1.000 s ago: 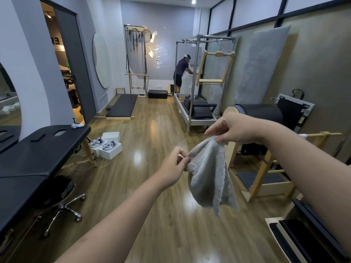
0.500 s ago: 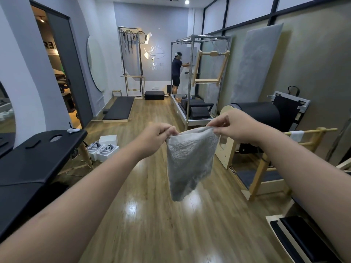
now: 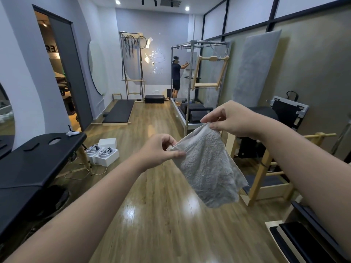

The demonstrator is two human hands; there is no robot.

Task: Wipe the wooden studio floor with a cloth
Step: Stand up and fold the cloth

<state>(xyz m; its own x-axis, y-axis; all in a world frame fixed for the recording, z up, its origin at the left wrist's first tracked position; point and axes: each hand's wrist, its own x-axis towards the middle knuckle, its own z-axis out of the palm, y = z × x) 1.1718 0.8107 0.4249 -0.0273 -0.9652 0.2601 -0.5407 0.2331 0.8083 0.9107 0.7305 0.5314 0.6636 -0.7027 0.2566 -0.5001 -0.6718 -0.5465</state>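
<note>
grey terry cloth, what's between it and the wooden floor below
Nothing: in the head view the grey terry cloth hangs in air from both hands, above the bare glossy wooden floor.

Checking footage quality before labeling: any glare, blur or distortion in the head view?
Head view: ceiling lights throw bright glare patches on the wooden floor; wide-angle lens bends the walls and stretches both forearms at the edges; the cloth, left hand and right hand look fairly sharp; the bottom floor area is smeared.
</note>
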